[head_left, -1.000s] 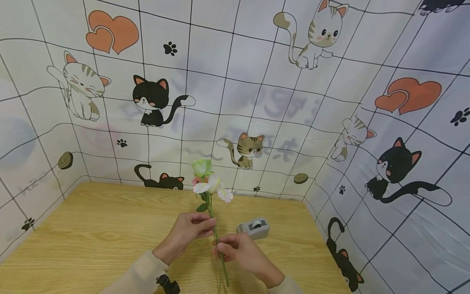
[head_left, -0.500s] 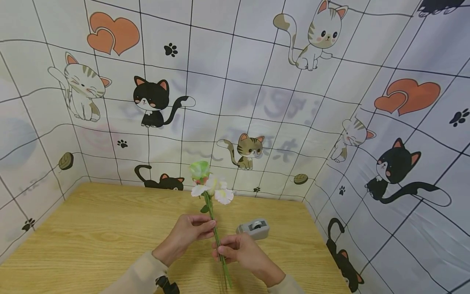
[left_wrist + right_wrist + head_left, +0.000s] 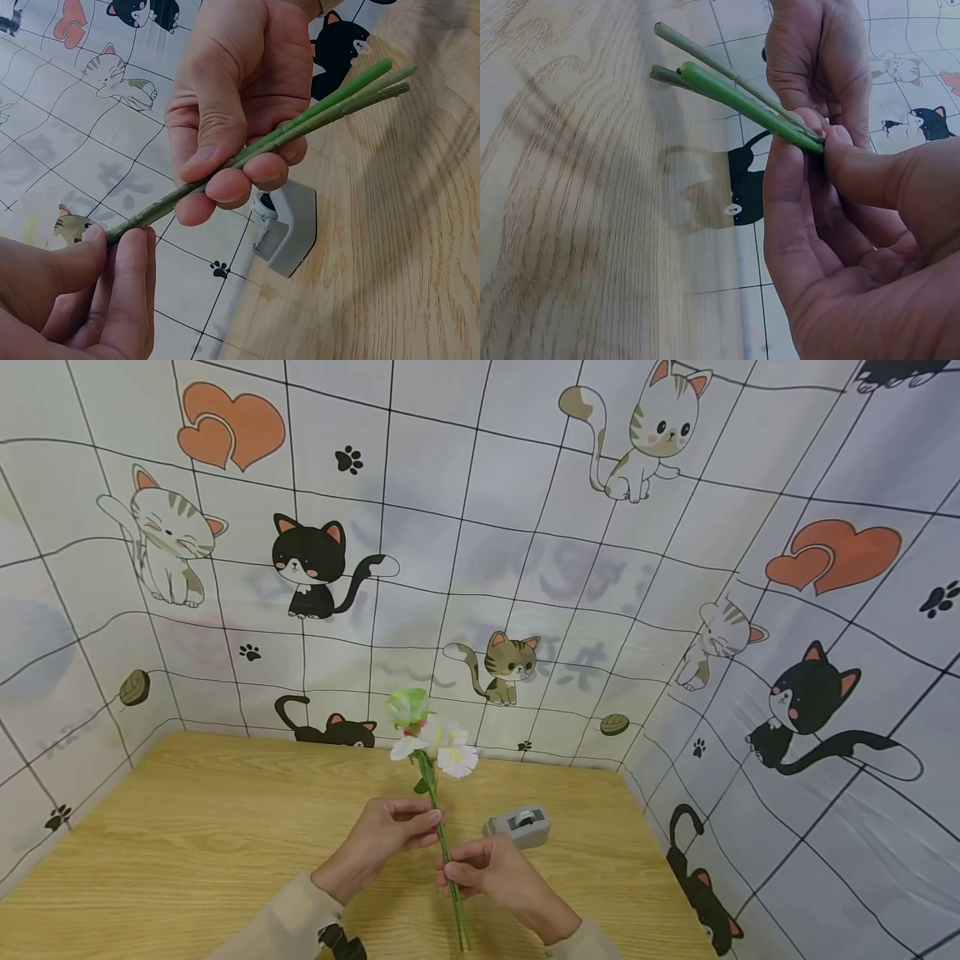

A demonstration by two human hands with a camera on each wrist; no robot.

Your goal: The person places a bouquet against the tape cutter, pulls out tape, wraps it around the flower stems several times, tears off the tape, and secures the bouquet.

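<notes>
A small bunch of flowers stands tilted between both hands in the head view, with a pale green bloom (image 3: pixel 407 707) on top, white blooms (image 3: pixel 450 750) below it and a bit of reddish pink largely hidden. The left hand (image 3: pixel 397 827) pinches the green stems (image 3: pixel 459 914) below the blooms, between thumb and fingers. Lower down, the right hand (image 3: pixel 495 878) grips the same stems. Three cut stem ends (image 3: pixel 367 88) stick out past the right hand in the left wrist view, lying close together in its fingers and fanning slightly at the tips.
A grey tape dispenser (image 3: pixel 525 828) sits on the wooden table (image 3: pixel 225 827), just beyond the right hand. Cat-printed cloth (image 3: pixel 420 568) hangs behind the table and along its sides. A black strap device (image 3: pixel 343 941) is at the left wrist.
The blooms have turned a little and the white ones face forward more. The stems have drawn closer together below the left hand. Both hands have stayed nearly in place.
</notes>
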